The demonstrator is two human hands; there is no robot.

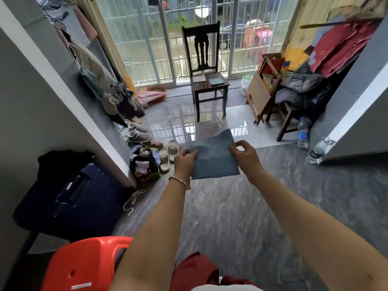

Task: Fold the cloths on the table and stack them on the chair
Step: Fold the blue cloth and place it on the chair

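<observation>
A glossy grey tiled floor [241, 206] runs to barred glass doors [147, 38], with clothes and shoes heaped along both walls, a dark suitcase [69, 198] and an orange stool [84, 263] at the near left. A dark wooden chair [201, 47] stands before the doors with a folded green cloth [216, 81] on its seat. Over the floor, well short of the chair, a folded blue cloth [214, 158] hangs between the left hand [185, 159] and right hand [244, 153], each pinching one side edge between thumb and fingers.
</observation>
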